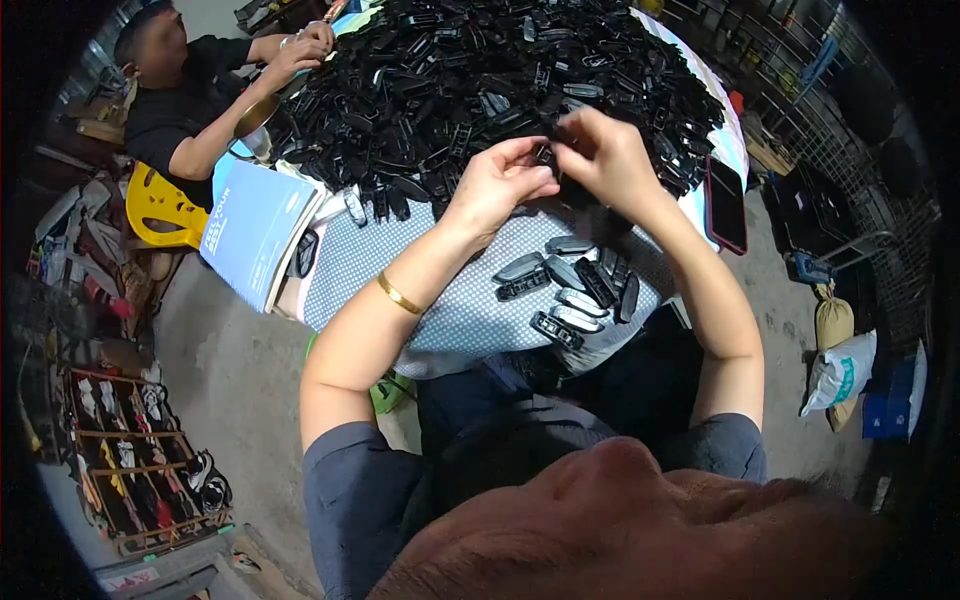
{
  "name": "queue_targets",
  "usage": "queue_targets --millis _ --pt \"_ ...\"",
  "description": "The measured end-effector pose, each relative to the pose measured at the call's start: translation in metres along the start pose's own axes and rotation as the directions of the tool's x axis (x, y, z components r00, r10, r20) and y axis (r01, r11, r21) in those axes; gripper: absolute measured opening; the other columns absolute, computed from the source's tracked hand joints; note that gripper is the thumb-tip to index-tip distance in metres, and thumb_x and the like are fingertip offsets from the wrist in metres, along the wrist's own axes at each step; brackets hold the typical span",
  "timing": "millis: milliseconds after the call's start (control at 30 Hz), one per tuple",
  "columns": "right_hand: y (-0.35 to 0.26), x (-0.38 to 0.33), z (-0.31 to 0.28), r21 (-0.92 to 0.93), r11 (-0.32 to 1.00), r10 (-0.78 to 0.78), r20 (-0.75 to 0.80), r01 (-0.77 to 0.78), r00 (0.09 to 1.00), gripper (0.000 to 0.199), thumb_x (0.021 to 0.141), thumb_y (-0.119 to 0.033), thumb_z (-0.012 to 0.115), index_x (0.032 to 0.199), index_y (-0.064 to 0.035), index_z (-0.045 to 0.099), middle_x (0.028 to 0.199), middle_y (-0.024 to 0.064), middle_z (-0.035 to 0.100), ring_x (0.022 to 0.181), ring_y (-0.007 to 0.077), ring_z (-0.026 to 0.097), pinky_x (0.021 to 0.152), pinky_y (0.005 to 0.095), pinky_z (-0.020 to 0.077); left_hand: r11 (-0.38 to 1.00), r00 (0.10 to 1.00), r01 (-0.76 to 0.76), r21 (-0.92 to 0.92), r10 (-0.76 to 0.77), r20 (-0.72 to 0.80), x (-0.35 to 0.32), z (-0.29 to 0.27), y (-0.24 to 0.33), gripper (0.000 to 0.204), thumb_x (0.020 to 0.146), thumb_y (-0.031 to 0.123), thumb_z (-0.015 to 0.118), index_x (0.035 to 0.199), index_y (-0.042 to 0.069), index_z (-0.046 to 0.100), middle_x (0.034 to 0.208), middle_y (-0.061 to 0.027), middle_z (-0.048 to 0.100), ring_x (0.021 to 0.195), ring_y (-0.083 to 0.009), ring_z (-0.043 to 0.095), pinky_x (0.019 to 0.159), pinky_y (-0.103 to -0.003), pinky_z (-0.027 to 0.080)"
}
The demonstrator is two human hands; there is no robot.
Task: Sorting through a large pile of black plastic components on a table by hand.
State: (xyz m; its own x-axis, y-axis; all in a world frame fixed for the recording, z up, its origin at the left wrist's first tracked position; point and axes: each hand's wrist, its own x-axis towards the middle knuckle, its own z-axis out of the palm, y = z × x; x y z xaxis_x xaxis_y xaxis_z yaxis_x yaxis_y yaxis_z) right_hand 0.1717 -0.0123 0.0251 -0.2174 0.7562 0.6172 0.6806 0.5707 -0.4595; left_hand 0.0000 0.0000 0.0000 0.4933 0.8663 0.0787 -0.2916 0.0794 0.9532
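My left hand (500,185) pinches a small black plastic part (546,156) between thumb and fingers, just above the near edge of a big heap. My right hand (608,160) meets it from the other side, its thumb and fingers closed at the same part; the fingers hide most of it. Beyond both hands spreads the heap of elongated black plastic parts (420,100). Nearer me, below my hands, a small group of similar parts (575,280) lies on a grey patterned cloth (450,290), some with smooth glossy backs, others showing a ribbed, hollow side.
A blue-covered book (262,235) lies at the table's left edge, a dark phone (728,205) at its right. At the far left a co-worker (190,110) handles something at the heap, near a yellow plastic chair (160,208). Sacks (840,370) stand on the right floor; a rack (140,460) stands lower left.
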Motion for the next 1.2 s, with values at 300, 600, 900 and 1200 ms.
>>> queue_targets --millis 300,600,900,1200 --pt "-0.008 -0.037 0.008 -0.18 0.95 -0.265 -0.027 0.256 0.964 0.04 0.078 -0.002 0.059 0.118 -0.0022 0.051 0.093 0.0146 0.06 0.077 0.0295 0.061 0.066 0.035 0.0505 0.957 0.992 -0.062 0.284 0.091 -0.091 -0.001 -0.002 -0.007 0.029 0.08 0.004 0.064 0.107 -0.005 0.057 0.085 -0.0059 0.063 0.075 -0.0102 0.06 0.069 -0.021 0.049" --pt "-0.015 -0.04 0.002 -0.214 0.949 -0.256 -0.102 0.23 0.961 0.039 0.074 -0.005 0.065 0.112 -0.0051 0.057 0.084 0.0111 0.06 0.067 0.0252 0.06 0.058 0.0319 0.0499 0.893 0.98 -0.148 0.426 0.191 -0.059 -0.008 0.003 0.003 0.032 0.079 0.004 0.065 0.11 -0.002 0.06 0.093 -0.0061 0.065 0.08 -0.0084 0.059 0.073 -0.02 0.048" --pt "-0.02 -0.037 0.004 0.007 0.999 0.038 -0.15 -0.037 0.988 0.035 0.071 -0.015 0.073 0.1 -0.0022 0.059 0.087 0.011 0.06 0.075 0.0189 0.061 0.061 0.0286 0.0488 0.929 0.955 -0.273 0.25 0.294 -0.048 -0.007 0.009 0.001 0.027 0.084 0.006 0.059 0.11 -0.002 0.06 0.096 -0.0066 0.065 0.082 -0.0085 0.058 0.075 -0.021 0.046" --pt "-0.019 -0.04 0.001 0.2 0.973 0.095 0.084 -0.111 0.992 0.03 0.077 -0.021 0.069 0.091 0.0042 0.062 0.065 0.0097 0.059 0.057 0.0114 0.053 0.054 0.0266 0.0429 0.874 0.922 -0.385 0.296 0.348 0.173 -0.01 0.001 0.011 0.021 0.081 0.005 0.06 0.101 0.001 0.065 0.094 -0.0067 0.063 0.089 -0.0128 0.057 0.081 -0.024 0.044"
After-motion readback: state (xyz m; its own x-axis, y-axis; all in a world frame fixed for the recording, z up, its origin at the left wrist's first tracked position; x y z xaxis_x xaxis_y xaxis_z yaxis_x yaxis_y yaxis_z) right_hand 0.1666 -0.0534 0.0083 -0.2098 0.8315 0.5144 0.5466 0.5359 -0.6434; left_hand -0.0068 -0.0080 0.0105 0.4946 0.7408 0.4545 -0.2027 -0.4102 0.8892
